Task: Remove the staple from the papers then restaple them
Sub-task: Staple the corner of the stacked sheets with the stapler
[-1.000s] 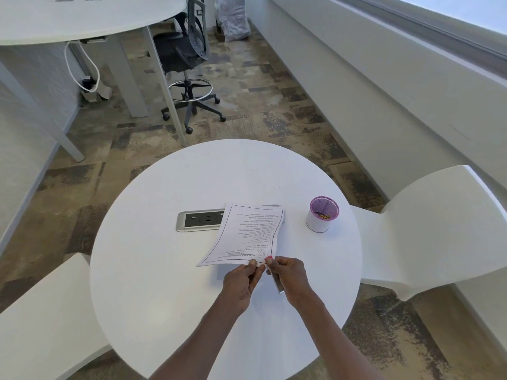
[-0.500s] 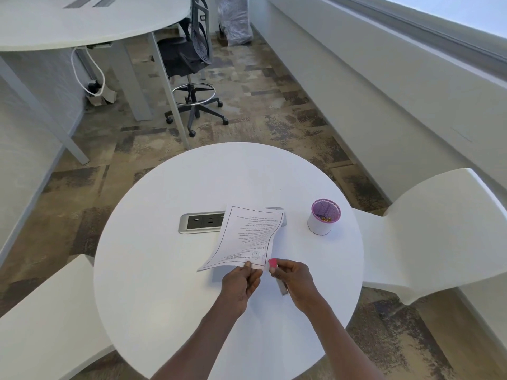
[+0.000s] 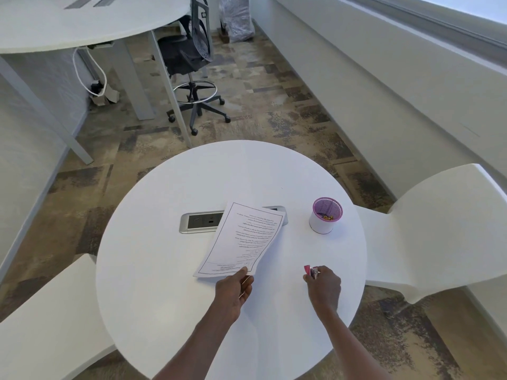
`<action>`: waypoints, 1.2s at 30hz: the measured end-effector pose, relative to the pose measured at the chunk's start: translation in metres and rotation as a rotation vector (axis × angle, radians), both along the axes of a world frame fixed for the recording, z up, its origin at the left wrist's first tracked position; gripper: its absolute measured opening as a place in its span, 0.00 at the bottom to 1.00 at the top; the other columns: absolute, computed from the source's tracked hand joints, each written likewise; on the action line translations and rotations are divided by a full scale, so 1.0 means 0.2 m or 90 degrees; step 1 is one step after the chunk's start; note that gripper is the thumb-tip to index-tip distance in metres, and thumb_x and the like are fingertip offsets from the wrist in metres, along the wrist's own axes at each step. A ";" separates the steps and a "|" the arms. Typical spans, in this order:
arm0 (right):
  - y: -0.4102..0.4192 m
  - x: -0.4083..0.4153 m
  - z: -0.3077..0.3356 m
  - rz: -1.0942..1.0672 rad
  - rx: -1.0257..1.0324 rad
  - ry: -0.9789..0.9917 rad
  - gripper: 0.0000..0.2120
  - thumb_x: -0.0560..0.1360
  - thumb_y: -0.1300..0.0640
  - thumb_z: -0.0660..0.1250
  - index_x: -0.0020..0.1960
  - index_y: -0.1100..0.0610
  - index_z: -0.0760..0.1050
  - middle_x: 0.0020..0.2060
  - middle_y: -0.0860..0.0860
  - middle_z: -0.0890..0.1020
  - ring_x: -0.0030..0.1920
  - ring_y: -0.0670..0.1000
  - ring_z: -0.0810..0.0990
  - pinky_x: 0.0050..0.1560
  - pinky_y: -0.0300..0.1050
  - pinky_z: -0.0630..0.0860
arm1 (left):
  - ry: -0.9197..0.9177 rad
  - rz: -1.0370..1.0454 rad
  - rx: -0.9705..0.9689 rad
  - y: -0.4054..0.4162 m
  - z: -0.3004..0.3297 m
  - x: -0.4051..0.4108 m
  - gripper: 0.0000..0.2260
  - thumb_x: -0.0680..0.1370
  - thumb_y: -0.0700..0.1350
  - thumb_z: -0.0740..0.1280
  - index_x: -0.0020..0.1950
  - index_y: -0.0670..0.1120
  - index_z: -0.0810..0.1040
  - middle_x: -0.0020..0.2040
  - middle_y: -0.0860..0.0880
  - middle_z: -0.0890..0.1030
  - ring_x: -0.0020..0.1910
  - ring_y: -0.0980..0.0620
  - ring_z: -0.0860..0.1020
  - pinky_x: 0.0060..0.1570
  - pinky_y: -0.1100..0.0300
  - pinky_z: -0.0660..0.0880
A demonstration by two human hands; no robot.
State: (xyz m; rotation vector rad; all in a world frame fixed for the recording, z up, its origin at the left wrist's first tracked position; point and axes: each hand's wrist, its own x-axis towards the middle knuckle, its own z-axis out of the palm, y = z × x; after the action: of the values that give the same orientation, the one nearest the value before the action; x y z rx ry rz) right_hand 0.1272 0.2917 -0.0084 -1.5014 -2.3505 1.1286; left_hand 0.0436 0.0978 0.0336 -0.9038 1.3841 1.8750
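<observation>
Two bare forearms enter from the bottom edge, at about six o'clock, each ending in a bare hand: the left hand (image 3: 235, 289) and the right hand (image 3: 324, 287). No sleeve, glove, watch, bracelet or ring shows on either arm. The forearms are uncovered along their whole visible length. Fingernail detail is too small to make out.
</observation>
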 end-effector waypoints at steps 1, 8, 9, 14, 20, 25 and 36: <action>0.01 0.01 -0.01 0.000 0.017 -0.006 0.07 0.71 0.61 0.74 0.46 0.62 0.81 0.40 0.58 0.85 0.39 0.57 0.80 0.40 0.44 0.73 | 0.005 -0.002 0.001 0.00 0.00 0.00 0.07 0.75 0.37 0.74 0.51 0.37 0.81 0.37 0.43 0.83 0.35 0.51 0.82 0.33 0.62 0.80; 0.10 -0.01 -0.06 0.040 0.071 -0.085 0.12 0.75 0.59 0.72 0.54 0.64 0.76 0.49 0.61 0.83 0.51 0.62 0.82 0.50 0.51 0.75 | 0.042 0.008 -0.024 -0.02 -0.02 -0.01 0.07 0.74 0.37 0.74 0.43 0.39 0.77 0.39 0.43 0.80 0.35 0.49 0.78 0.40 0.60 0.80; 0.11 -0.01 -0.06 0.041 0.071 -0.092 0.13 0.75 0.59 0.72 0.54 0.65 0.75 0.50 0.61 0.83 0.52 0.62 0.82 0.50 0.51 0.75 | 0.049 0.008 -0.029 -0.02 -0.02 -0.01 0.07 0.74 0.37 0.74 0.42 0.40 0.76 0.39 0.43 0.80 0.35 0.49 0.77 0.40 0.60 0.80; 0.16 -0.03 -0.07 0.035 0.056 -0.111 0.14 0.74 0.59 0.73 0.54 0.66 0.74 0.50 0.63 0.82 0.51 0.64 0.81 0.51 0.54 0.76 | 0.117 0.014 -0.059 -0.03 -0.03 -0.01 0.09 0.74 0.36 0.73 0.38 0.43 0.76 0.42 0.45 0.82 0.35 0.51 0.79 0.37 0.62 0.80; 0.16 -0.04 -0.08 0.054 0.065 -0.149 0.22 0.74 0.54 0.73 0.58 0.67 0.70 0.55 0.65 0.78 0.55 0.65 0.79 0.55 0.56 0.76 | 0.238 0.020 -0.125 -0.06 0.02 -0.05 0.06 0.76 0.37 0.71 0.52 0.43 0.82 0.48 0.45 0.85 0.41 0.50 0.81 0.39 0.62 0.79; 0.08 -0.11 0.02 0.050 0.113 -0.111 0.23 0.75 0.52 0.71 0.61 0.65 0.69 0.57 0.63 0.74 0.60 0.63 0.72 0.54 0.56 0.74 | 0.382 -0.036 -0.295 -0.10 0.14 -0.12 0.04 0.77 0.41 0.70 0.47 0.41 0.83 0.38 0.48 0.83 0.36 0.50 0.80 0.43 0.56 0.81; -0.11 -0.39 0.33 0.210 0.093 0.086 0.20 0.74 0.61 0.70 0.64 0.64 0.71 0.59 0.61 0.75 0.63 0.62 0.73 0.63 0.52 0.69 | 0.745 -0.046 -0.377 -0.20 0.55 -0.25 0.08 0.77 0.36 0.70 0.55 0.43 0.84 0.44 0.51 0.80 0.45 0.53 0.78 0.40 0.70 0.72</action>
State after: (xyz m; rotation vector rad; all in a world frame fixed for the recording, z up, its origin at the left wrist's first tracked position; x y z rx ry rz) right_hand 0.0500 0.2696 0.0573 -0.9832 -2.5812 1.0545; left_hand -0.0054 0.0571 0.1446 0.1545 2.6837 2.0079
